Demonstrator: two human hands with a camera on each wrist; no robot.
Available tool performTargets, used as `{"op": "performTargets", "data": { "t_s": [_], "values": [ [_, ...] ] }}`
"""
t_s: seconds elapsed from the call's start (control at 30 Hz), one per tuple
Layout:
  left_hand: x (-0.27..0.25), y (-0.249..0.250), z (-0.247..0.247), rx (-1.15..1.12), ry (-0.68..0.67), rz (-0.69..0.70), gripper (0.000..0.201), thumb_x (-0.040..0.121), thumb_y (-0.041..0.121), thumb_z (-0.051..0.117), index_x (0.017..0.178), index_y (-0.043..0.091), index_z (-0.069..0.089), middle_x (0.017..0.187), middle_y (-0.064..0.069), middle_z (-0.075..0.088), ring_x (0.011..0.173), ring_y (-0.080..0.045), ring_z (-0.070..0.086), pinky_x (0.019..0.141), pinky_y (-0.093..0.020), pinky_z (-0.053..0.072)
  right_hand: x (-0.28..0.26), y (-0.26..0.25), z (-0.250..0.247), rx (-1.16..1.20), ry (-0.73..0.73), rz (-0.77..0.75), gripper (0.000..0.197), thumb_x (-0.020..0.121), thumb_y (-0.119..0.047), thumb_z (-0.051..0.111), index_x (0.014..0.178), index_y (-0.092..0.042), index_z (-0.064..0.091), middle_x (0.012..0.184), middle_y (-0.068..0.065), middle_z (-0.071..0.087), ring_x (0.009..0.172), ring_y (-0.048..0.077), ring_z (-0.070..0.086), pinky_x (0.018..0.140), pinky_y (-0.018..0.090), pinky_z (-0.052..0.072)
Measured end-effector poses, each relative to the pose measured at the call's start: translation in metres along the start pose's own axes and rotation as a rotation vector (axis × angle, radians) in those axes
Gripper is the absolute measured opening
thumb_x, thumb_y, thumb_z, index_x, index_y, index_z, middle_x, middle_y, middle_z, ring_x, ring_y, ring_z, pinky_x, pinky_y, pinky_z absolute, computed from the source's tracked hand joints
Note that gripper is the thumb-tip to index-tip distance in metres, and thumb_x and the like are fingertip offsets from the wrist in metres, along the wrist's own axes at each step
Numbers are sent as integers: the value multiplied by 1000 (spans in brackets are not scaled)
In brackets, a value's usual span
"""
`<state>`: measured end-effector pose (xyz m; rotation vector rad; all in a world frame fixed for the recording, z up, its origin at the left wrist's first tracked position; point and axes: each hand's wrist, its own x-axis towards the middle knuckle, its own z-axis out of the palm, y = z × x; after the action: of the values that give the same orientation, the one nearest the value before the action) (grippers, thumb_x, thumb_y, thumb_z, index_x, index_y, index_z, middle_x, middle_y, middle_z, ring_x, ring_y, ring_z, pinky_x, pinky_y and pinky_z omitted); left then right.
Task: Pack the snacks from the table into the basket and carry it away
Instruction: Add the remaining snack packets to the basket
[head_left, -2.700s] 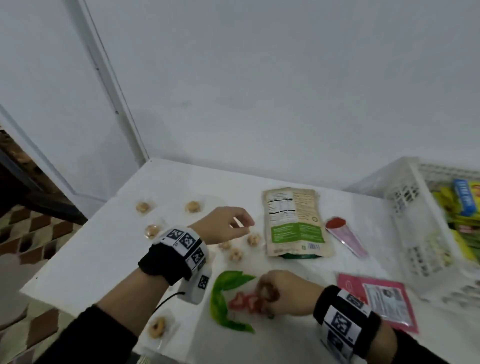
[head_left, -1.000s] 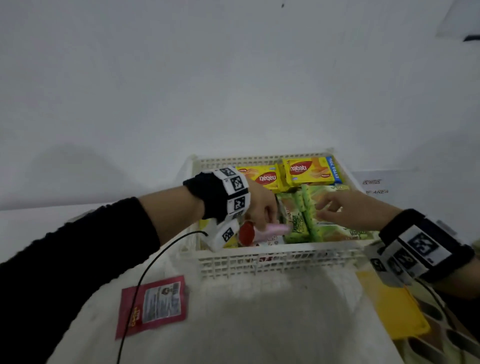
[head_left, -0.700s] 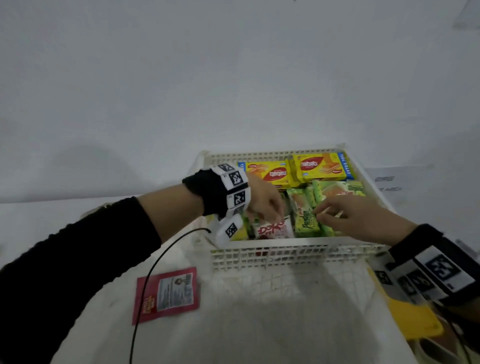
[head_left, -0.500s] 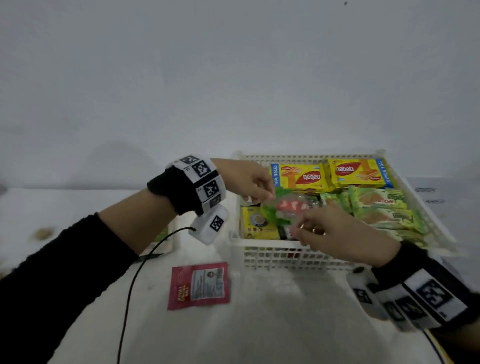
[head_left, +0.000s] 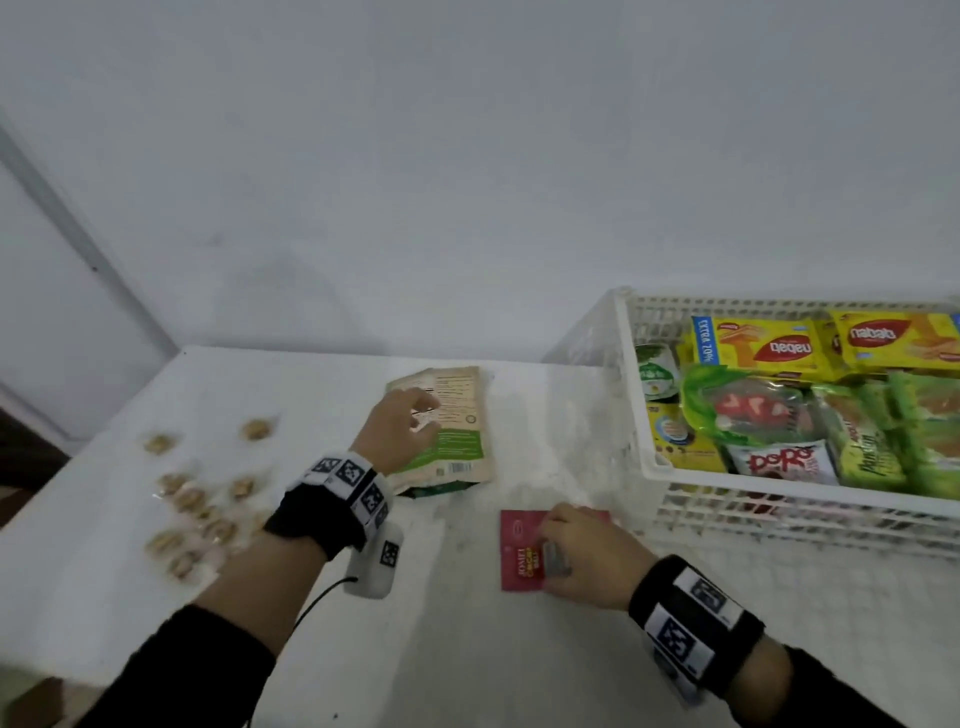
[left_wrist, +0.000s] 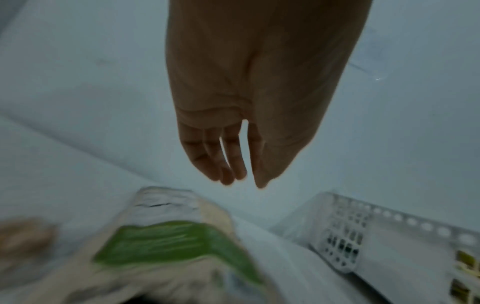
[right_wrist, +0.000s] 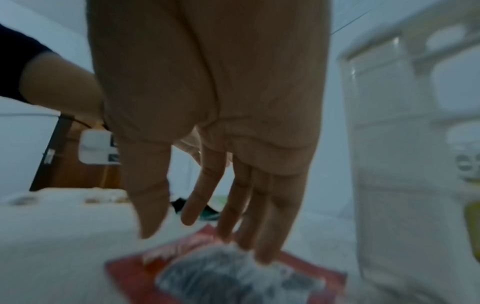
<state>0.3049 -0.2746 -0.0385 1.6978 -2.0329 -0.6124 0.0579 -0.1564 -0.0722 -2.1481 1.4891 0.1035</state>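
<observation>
Head view: a white table (head_left: 322, 649) is carrying a white plastic basket (head_left: 779, 506) at its right end, and the basket is holding yellow wafer packs (head_left: 761, 348), green packets (head_left: 872, 452), a clear bag with red pieces (head_left: 748, 408) and a white pouch with red lettering (head_left: 782, 460). Three lots of snacks are lying outside the basket. A beige pouch with a green label (head_left: 462, 415) is lying flat near the table's middle. A red sachet (head_left: 519, 551) is lying just in front of the basket's near wall. A scatter of small wrapped brown sweets (head_left: 197, 499) is lying at the left end.

The left hand (head_left: 397, 431) is hovering over the beige pouch with its fingers extended and slightly parted; in the left wrist view the fingertips (left_wrist: 226, 174) are hanging clear above the pouch (left_wrist: 166, 242), gripping nothing. The right hand (head_left: 582, 558) is lying over the red sachet; in the right wrist view its fingers (right_wrist: 262, 232) are straight and spread, with the tips appearing to meet the sachet (right_wrist: 228, 273), though blur is hiding the exact contact. Both wrists are wearing black bands with square printed markers (head_left: 353, 480).
</observation>
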Motion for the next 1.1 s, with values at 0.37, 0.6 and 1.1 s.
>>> {"op": "performTargets", "data": {
  "t_s": [0.37,0.6,1.1],
  "values": [
    [-4,-56,36,49,-188,-306,102,64,68,72,144,26,23,137,-14,38,124,-34,45,101,-48,42,3,-2,11,137,135,99,56,72,-64,52,123,-40,48,116,-15,48,106,8,50,90,24,42],
    [1,-51,47,-3,-223,-246,85,64,53,80,134,28,39,127,-9,38,121,-30,42,100,-41,41,-2,-22,-8,168,350,225,10,92,-26,52,100,-32,50,87,-10,58,76,11,55,61,22,39],
    [9,-42,49,116,-247,-273,81,73,52,71,143,36,34,136,-14,36,126,-37,39,107,-41,34,-10,80,-200,349,646,582,38,92,-11,59,126,-6,43,106,17,60,86,27,57,58,30,46]
  ]
}}
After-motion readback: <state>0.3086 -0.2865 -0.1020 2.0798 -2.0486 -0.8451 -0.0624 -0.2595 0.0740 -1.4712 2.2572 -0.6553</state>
